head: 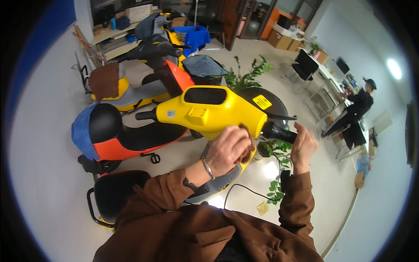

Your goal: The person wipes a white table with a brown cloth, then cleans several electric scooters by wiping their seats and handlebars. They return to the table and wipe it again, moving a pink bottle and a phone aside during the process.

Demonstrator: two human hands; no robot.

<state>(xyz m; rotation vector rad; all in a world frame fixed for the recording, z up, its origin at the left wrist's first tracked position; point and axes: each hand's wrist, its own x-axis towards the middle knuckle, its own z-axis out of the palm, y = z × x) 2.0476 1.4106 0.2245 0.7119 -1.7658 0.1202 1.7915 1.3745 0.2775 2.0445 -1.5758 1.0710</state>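
A yellow scooter's handlebar cover [212, 113] is in front of me, with a dark oval opening on top. Bunched in my left hand [227, 149] is a brown cloth [246, 152], pressed against the cover's near lower right edge. At the right end of the bar, my right hand [303, 144] holds the tip of the black handlebar grip [280, 132]; its fingers partly hide the grip's end. A black brake lever [283, 117] sticks out above that grip. The opposite grip [145, 115] points left, untouched.
An orange scooter [131, 144] with a blue cloth [83, 131] over its seat end stands left. Beyond it is a yellow-grey scooter [140, 93]. Potted plants [247, 73] grow behind the handlebar. A black cable [250, 187] hangs nearby. A person [358, 98] is at desks far right.
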